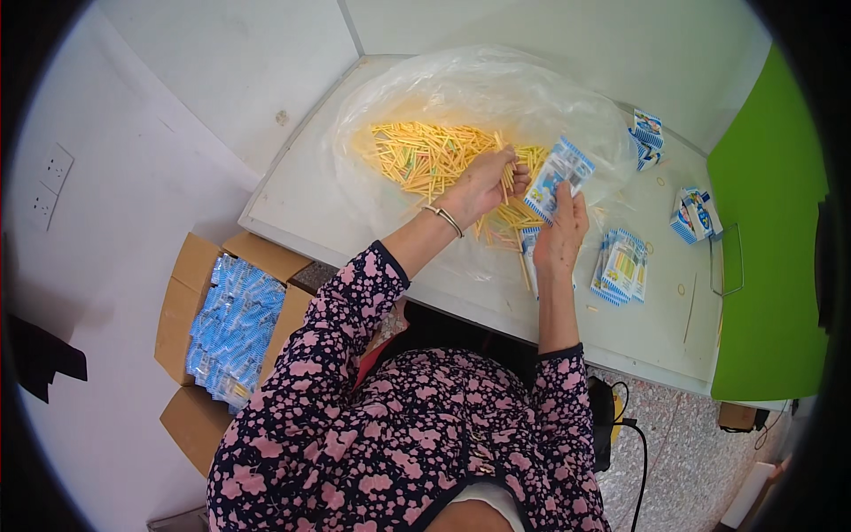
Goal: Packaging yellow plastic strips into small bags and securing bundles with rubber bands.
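Observation:
My left hand (488, 182) is closed around a few thin yellow sticks, at the right side of a loose pile of yellow sticks (425, 155). That pile lies in a large clear plastic bag (532, 97) spread open on the table. My right hand (564, 232) pinches a small blue-and-white striped packet (558, 177) by its lower part, held up just right of the left hand. Another blue-and-white packet (530, 244) lies partly hidden behind the right wrist. To the right of that wrist a small stack of packets (622, 266) shows yellow sticks through clear windows.
An open cardboard box (186, 284) full of blue packets stands left of the table (301, 191). Folded blue packets (696, 215) and a bent wire stand (737, 266) lie near the green panel (776, 248) at right. Several rubber bands and a thin stick (690, 308) are scattered there.

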The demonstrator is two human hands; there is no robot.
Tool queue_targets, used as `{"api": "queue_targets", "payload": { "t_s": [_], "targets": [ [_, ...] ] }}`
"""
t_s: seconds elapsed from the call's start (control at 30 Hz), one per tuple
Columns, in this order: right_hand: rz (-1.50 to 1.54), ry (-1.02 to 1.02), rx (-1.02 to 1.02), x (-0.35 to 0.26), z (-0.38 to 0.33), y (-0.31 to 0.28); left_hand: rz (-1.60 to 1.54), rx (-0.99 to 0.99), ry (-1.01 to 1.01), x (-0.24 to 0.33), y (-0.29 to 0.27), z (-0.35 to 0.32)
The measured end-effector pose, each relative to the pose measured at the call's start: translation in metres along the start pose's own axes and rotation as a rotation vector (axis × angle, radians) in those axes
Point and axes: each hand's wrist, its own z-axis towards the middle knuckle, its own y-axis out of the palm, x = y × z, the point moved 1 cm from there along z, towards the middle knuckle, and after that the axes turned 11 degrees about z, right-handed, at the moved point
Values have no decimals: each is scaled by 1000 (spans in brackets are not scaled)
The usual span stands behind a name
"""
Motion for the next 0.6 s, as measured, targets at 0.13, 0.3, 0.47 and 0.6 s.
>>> {"api": "queue_targets", "payload": {
  "t_s": [0.13, 0.3, 0.47, 0.6],
  "targets": [
    [271, 42, 31, 9, -6, 7, -96, 54, 169, -9, 23, -22],
    [478, 154, 210, 23, 0, 1, -88, 3, 442, -29, 38, -38],
    [547, 206, 202, 22, 2, -1, -86, 61, 469, -30, 45, -44],
    [516, 181, 215, 19, 0, 5, -22, 45, 489, -35, 44, -43]
  ]
}}
